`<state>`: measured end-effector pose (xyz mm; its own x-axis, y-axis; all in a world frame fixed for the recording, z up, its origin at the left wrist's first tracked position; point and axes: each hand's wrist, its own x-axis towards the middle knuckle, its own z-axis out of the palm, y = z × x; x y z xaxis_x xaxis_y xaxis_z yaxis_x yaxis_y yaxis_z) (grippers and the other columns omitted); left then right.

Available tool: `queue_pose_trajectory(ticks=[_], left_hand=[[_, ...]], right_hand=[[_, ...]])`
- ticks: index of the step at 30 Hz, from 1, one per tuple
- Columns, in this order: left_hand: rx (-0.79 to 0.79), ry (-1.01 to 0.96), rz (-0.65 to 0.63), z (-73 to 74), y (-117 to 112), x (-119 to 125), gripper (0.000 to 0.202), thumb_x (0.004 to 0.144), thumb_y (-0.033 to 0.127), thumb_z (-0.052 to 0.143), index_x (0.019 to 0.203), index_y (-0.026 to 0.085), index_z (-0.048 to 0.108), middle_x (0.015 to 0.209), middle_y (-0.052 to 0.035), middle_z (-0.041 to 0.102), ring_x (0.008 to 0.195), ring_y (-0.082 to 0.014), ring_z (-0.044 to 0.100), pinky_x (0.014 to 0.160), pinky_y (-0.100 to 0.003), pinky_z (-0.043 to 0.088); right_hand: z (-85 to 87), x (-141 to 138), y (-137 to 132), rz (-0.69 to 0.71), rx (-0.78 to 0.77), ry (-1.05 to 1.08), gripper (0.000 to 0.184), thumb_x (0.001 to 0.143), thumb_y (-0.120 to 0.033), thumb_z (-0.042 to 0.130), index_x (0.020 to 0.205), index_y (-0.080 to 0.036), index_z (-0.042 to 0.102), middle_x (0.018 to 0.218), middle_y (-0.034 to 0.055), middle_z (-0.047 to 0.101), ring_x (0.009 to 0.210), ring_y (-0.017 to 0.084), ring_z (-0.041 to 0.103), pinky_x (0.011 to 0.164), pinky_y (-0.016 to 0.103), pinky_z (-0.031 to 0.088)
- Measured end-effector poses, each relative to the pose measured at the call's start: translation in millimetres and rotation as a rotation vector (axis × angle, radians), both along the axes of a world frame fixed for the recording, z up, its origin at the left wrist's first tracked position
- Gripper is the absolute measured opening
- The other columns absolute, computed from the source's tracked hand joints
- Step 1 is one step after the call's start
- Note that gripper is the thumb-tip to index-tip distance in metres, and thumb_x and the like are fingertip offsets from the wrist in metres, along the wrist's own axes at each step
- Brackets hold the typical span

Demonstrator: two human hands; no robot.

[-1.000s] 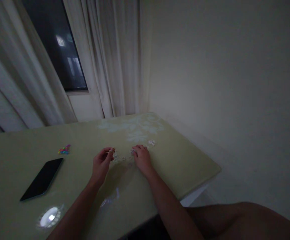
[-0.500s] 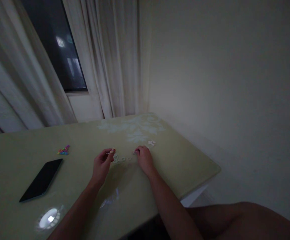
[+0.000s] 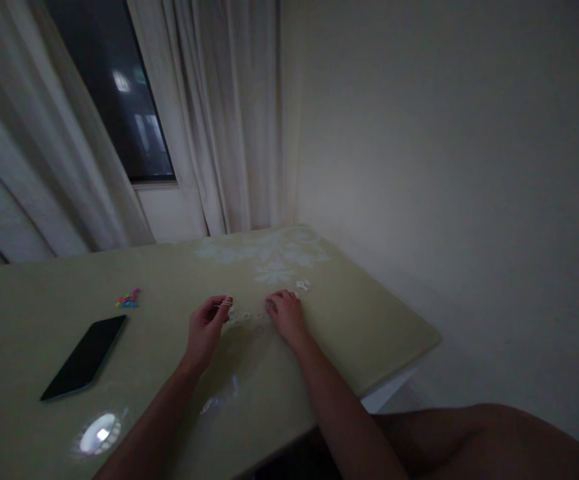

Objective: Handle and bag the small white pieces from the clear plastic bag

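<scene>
My left hand is closed in a pinch above the table, with thin white loops between thumb and fingers. Below and just right of its fingertips, several small pale rings lie in a loose row. My right hand rests on the table at the right end of this row. Its fingers are bent down and drawn together, and whatever is under the fingertips is hidden. A few small white pieces lie just beyond the right hand.
A black tablet or similar flat device lies on the glossy table at left. Beyond it is a little heap of bright coloured pieces. A lamp's reflection shows near the front. Curtains and a wall stand behind.
My right hand has shifted slightly left, with its fingers bent lower over the rings. My left hand keeps its pinch on the white loops, almost in place.
</scene>
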<state>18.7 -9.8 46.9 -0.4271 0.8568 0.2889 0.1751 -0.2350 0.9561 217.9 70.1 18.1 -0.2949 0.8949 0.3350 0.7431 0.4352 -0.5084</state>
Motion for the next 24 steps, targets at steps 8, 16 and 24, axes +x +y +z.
queue_pose_trajectory(ticks=[8,16,24], left_hand=[[-0.013,0.011,-0.005,2.0,-2,1,0.045,0.078,0.062,0.077,0.090,0.018,0.075,0.070,0.0000,0.065,0.063,-0.0150,0.058,0.059,-0.025,0.049],[-0.009,0.030,-0.006,4.8,-3,1,0.044,0.079,0.062,0.077,0.090,0.019,0.075,0.070,-0.0004,0.067,0.063,-0.0153,0.060,0.060,-0.025,0.050],[-0.010,0.018,0.017,6.2,-3,1,0.046,0.077,0.062,0.078,0.090,0.018,0.075,0.070,-0.0011,0.068,0.062,-0.0153,0.060,0.058,-0.025,0.050]], right_hand=[[-7.6,-1,8,0.021,-0.067,0.221,0.012,0.089,-0.008,0.072,0.087,-0.019,0.076,0.096,0.0078,0.073,0.096,0.021,0.065,0.091,0.031,0.047],[-5.8,14,28,-0.120,-0.047,0.511,0.022,0.098,-0.020,0.052,0.103,-0.018,0.073,0.099,0.0097,0.076,0.092,0.021,0.071,0.086,0.032,0.052],[-8.8,34,38,-0.241,-0.047,0.641,0.027,0.091,-0.021,0.047,0.099,-0.020,0.072,0.102,0.0121,0.077,0.096,0.023,0.070,0.089,0.033,0.052]])
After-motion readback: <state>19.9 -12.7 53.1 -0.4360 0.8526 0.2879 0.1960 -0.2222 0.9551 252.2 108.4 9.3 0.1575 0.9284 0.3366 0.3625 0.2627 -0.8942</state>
